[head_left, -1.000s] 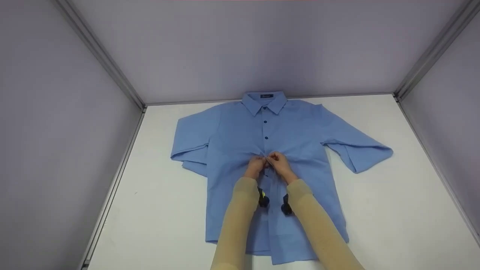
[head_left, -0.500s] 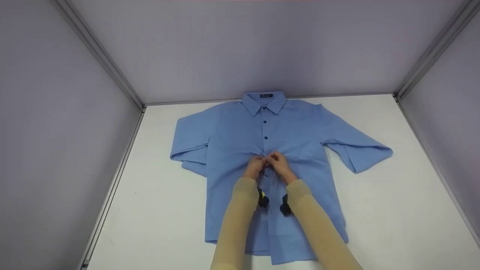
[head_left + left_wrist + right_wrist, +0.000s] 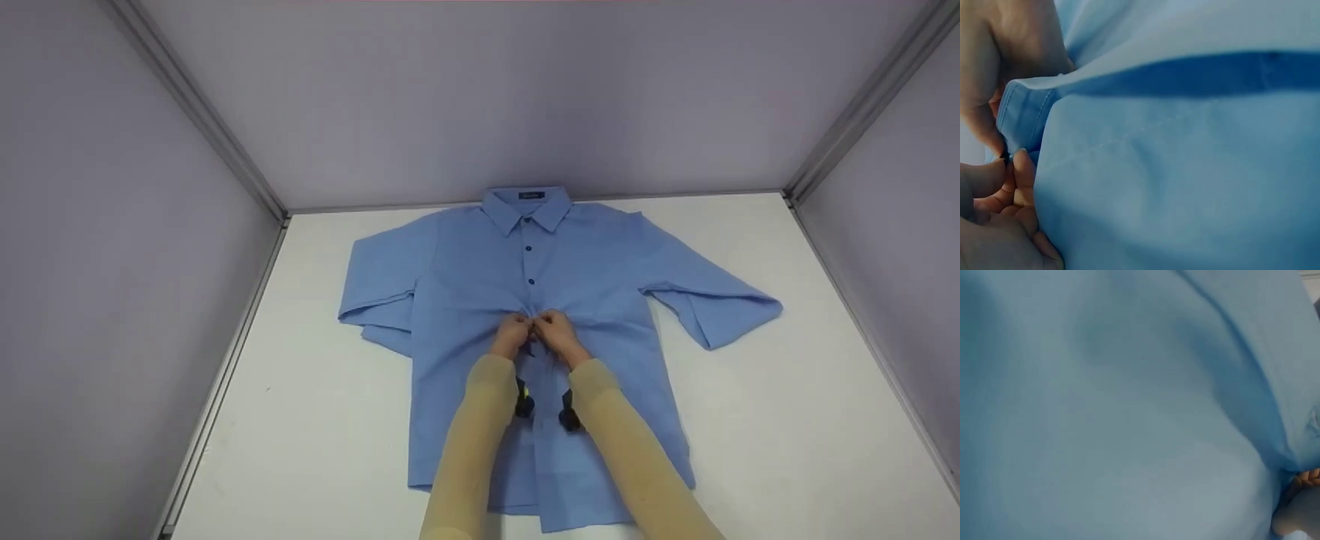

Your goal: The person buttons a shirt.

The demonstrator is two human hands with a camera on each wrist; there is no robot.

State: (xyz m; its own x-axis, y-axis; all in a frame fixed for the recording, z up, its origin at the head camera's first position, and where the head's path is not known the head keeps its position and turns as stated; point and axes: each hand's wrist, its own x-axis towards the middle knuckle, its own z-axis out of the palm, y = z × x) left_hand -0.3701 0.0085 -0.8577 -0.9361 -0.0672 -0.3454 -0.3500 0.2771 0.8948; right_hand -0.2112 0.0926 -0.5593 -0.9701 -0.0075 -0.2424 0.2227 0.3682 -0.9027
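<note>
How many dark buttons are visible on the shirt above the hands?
3: top button at the collar, second button below it, third button nearest the left hand and right hand, which may hide others.

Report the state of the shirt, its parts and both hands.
Shirt: front up, puckered at the hands
Collar: folded down
Top three buttons: showing, front closed there
Sleeves: both folded
Hem: uneven at mid-front
Left hand: pinching shirt front
Right hand: pinching shirt front
</note>
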